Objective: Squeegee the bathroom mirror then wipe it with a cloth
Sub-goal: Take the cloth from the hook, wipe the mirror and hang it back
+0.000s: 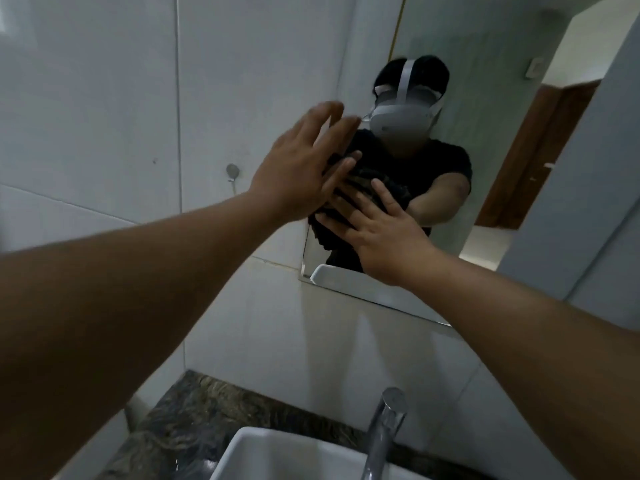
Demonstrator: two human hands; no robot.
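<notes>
Nearest the camera stood the basin (277, 452) and the faucet (384, 431), both well below the work area and clear of the arms. Above them the mirror (485, 150) was mounted on the tiled wall (104, 98), its lower left corner just above the counter (180, 420).

The right hand (377, 230) lay flat, fingers spread, pressing the dark cloth (367, 188) against the glass near the mirror's left edge. No closed grasp was present; the cloth was held by palm pressure only. The cloth lay beyond and slightly above this hand, bunched without a clear long axis.

The left hand (304, 168) was open with fingers extended and held nothing. It stood just left of the cloth, its fingertips overlapping the cloth's upper left part; contact could not be confirmed. Motion blur obscured the fingertips.

No squeegee was visible, so the wiping stage was probably in hand. The unwiped glass lay mostly to the right and upward; the right hand was the nearer for that stroke.
</notes>
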